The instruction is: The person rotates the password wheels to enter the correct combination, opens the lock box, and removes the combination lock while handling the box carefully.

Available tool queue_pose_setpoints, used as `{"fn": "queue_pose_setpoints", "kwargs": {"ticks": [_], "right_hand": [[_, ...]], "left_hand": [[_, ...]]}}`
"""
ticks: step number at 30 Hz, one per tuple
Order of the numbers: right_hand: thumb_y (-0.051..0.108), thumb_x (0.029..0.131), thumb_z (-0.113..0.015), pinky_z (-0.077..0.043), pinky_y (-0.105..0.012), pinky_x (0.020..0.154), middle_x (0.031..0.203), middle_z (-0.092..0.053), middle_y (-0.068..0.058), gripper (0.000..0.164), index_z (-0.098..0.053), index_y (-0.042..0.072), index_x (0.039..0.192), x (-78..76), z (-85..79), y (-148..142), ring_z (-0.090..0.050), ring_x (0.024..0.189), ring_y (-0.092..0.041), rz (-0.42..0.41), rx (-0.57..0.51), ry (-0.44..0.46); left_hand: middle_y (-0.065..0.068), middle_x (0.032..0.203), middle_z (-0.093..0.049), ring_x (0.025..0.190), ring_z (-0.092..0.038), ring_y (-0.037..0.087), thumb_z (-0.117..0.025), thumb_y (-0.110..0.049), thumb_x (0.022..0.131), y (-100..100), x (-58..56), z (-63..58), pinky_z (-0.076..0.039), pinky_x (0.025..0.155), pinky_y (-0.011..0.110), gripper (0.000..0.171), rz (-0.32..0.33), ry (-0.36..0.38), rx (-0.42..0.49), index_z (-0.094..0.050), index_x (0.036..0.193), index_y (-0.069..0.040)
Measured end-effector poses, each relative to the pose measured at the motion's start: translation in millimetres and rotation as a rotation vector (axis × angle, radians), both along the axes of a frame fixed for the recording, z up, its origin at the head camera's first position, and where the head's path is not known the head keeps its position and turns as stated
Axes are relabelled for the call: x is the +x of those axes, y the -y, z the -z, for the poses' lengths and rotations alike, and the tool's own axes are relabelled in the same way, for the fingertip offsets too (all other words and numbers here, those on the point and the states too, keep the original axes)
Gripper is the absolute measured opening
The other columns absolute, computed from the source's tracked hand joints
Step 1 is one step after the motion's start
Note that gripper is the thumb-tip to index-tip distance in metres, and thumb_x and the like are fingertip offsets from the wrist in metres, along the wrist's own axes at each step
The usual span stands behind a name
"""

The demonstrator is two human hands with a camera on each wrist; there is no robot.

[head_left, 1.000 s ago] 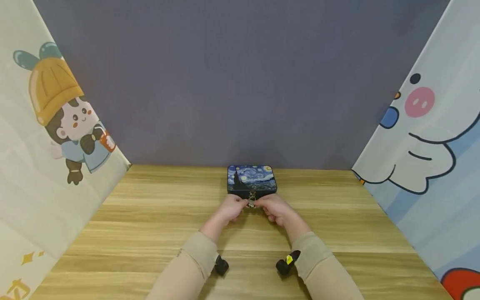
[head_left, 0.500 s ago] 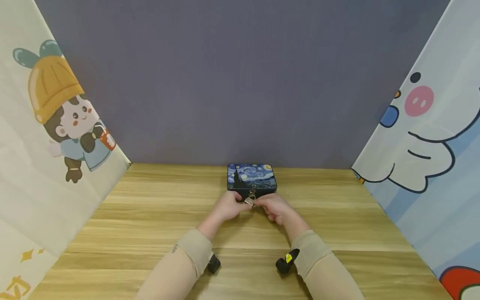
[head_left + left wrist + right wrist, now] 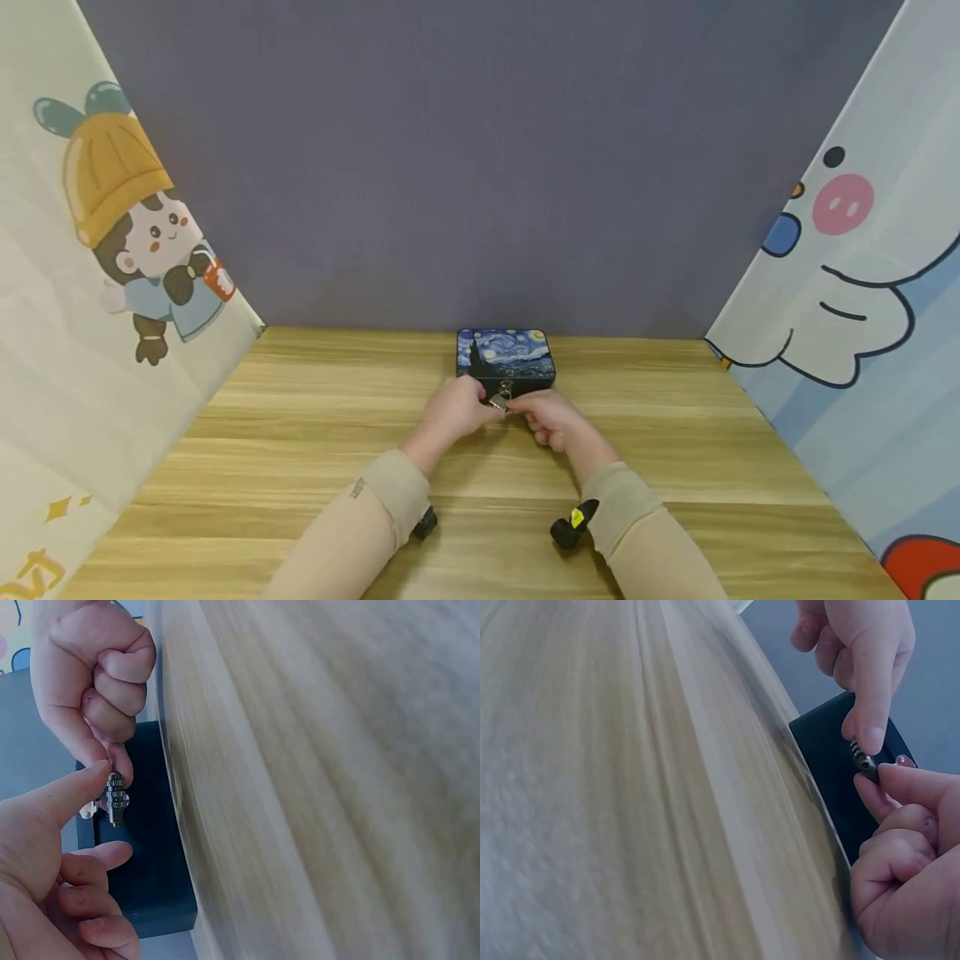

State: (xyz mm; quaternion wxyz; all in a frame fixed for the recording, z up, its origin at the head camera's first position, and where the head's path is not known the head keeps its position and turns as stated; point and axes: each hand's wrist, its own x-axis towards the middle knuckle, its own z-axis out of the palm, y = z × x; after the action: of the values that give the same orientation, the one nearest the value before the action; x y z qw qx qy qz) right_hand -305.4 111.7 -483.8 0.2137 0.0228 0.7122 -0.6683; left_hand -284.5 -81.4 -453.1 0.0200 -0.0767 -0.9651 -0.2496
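A small combination padlock point(image 3: 115, 799) with a row of number dials hangs at the metal clasp point(image 3: 506, 385) of a dark box point(image 3: 504, 354) whose lid carries a starry-night picture. My right hand point(image 3: 553, 417) pinches one end of the padlock between thumb and index finger, its other fingers curled in. With its thumb point(image 3: 75, 796) stretched out, my left hand point(image 3: 452, 412) touches the padlock from the other side. The left index finger stands apart from the padlock in the left wrist view, and the remaining left fingers are loosely bent.
The box stands at the back of a wood-grain table point(image 3: 322, 467), close to a grey back panel point(image 3: 480, 167). Cartoon-printed sheets flank it, one on the left point(image 3: 45, 275) and one on the right point(image 3: 885, 333).
My left hand has turned and shifted slightly from pinching near the padlock to a wider hold with the thumb against it. The padlock has tilted. My right hand has stayed in place.
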Motion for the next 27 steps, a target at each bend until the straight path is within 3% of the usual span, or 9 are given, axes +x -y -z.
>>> {"fn": "queue_pose_setpoints", "kwargs": {"ticks": [3, 7, 16, 27], "right_hand": [[0.018, 0.091, -0.073, -0.021, -0.022, 0.038, 0.053, -0.027, 0.007, 0.019, -0.067, 0.008, 0.077, 0.1, 1.0, 0.1, -0.022, 0.043, -0.007, 0.009, -0.007, 0.009], [0.018, 0.091, -0.073, -0.020, -0.023, 0.038, 0.053, -0.027, 0.007, 0.022, -0.065, 0.009, 0.073, -0.4, 2.5, 0.3, -0.022, 0.043, -0.007, 0.011, -0.021, 0.022], [0.019, 0.091, -0.073, -0.021, -0.022, 0.039, 0.054, -0.028, 0.007, 0.017, -0.067, 0.009, 0.078, -0.3, 3.1, 0.4, -0.022, 0.044, -0.008, 0.005, -0.026, 0.021], [0.018, 0.092, -0.073, -0.021, -0.023, 0.039, 0.054, -0.028, 0.007, 0.016, -0.069, 0.008, 0.081, 1.2, 1.3, -0.2, -0.022, 0.044, -0.008, 0.007, -0.033, 0.021]], "left_hand": [[-0.005, 0.057, -0.050, 0.054, -0.043, 0.015, -0.083, -0.051, 0.079, -3.1, 0.3, -1.7, -0.035, 0.049, 0.033, 0.047, 0.001, 0.010, -0.028, -0.056, 0.060, -0.018], [-0.007, 0.049, -0.037, 0.048, -0.032, 0.013, -0.084, -0.048, 0.080, -6.3, 1.8, -2.6, -0.026, 0.045, 0.030, 0.054, -0.007, 0.004, -0.043, -0.046, 0.054, -0.019], [-0.005, 0.052, -0.044, 0.049, -0.038, 0.014, -0.085, -0.045, 0.080, -8.4, 3.6, -6.7, -0.028, 0.045, 0.031, 0.051, -0.010, -0.015, -0.071, -0.050, 0.053, -0.018], [-0.009, 0.045, -0.033, 0.045, -0.032, 0.012, -0.085, -0.044, 0.080, -7.9, 3.1, -6.5, -0.023, 0.043, 0.028, 0.057, 0.019, -0.058, -0.090, -0.043, 0.050, -0.020]]}}
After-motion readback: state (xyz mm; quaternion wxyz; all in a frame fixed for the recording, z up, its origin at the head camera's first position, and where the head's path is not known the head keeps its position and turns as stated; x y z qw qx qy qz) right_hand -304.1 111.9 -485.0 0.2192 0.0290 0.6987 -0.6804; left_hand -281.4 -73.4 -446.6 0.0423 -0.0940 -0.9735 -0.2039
